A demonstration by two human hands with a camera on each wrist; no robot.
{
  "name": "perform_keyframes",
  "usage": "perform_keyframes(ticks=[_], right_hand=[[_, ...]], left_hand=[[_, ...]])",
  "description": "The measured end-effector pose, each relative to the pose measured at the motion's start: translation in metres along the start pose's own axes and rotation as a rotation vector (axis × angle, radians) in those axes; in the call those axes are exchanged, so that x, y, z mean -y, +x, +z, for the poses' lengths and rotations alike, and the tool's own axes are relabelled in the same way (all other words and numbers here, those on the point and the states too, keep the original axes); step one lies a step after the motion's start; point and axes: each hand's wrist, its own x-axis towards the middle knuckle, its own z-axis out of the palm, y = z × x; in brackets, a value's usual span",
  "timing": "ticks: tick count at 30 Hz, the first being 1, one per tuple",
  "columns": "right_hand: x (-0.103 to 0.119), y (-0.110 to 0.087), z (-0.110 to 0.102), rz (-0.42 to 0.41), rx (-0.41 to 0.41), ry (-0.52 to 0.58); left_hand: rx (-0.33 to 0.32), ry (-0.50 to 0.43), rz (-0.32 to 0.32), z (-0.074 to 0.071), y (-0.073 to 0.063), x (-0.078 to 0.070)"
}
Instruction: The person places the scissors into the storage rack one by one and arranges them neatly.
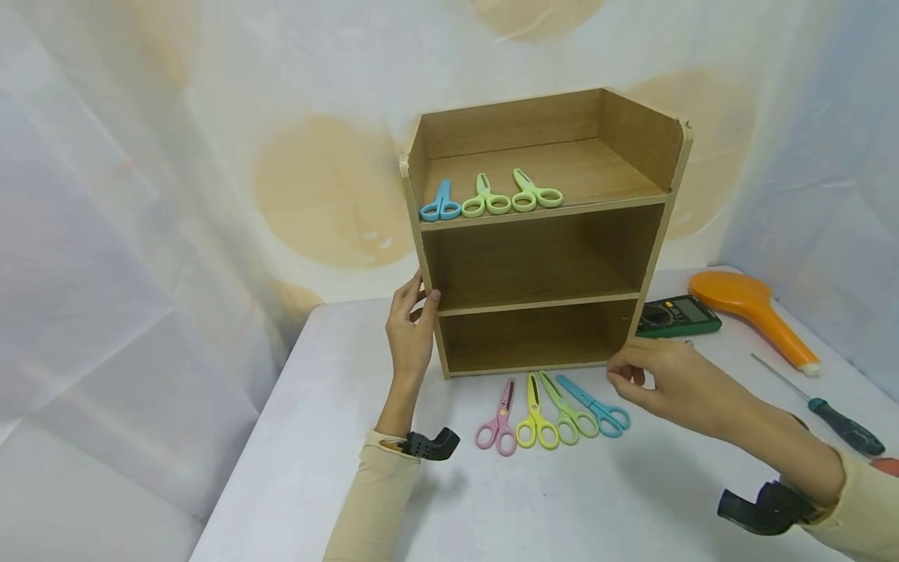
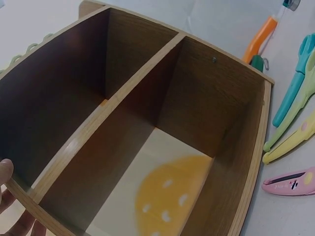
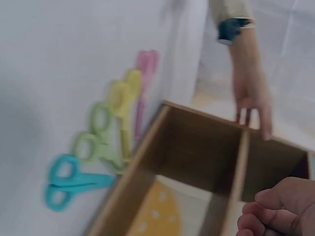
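A wooden shelf unit [image 1: 541,304] with three levels stands on the white table. My left hand [image 1: 413,324] grips its left side panel, thumb at the front edge and fingers along the outside. Blue scissors [image 1: 441,203] and two pairs of green scissors lie on the top level. Before the shelf lie pink scissors [image 1: 500,417], yellow scissors [image 1: 535,414], light green scissors [image 1: 570,412] and blue scissors [image 1: 597,410]. Near the shelf's lower right corner, my right hand [image 1: 677,382] hangs with loosely curled fingers, nothing visible in them; its wrist view is blurred.
Right of the shelf lie a green-and-black multimeter [image 1: 677,315] and an orange paddle-shaped tool [image 1: 758,312]. A screwdriver [image 1: 836,417] lies nearer, with a red item [image 1: 888,466] at the frame edge. Patterned cloth [image 1: 323,187] hangs behind the table.
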Motion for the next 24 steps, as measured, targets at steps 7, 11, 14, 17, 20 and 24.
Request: perform_keyframes(ticks=[7,11,14,17,20,24], right_hand=[[-0.019,-0.017,0.030,0.115,0.112,0.030],[-0.030,-0.023,0.046,0.136,0.147,0.036],[-0.037,-0.024,0.056,0.147,0.153,0.025],[-0.045,-0.024,0.065,0.165,0.171,0.020],[-0.054,-0.025,0.074,0.178,0.203,0.012],[-0.064,-0.025,0.084,0.193,0.252,0.009]], left_hand=[[-0.013,-0.007,0.001,0.001,0.000,-0.002],[-0.013,0.007,-0.016,0.001,-0.001,-0.004],[-0.014,0.007,-0.025,0.002,-0.001,-0.003],[-0.019,0.000,-0.027,0.002,-0.001,-0.002],[-0.015,-0.002,-0.025,0.002,0.000,-0.003],[-0.004,-0.004,-0.025,0.001,0.000,-0.002]])
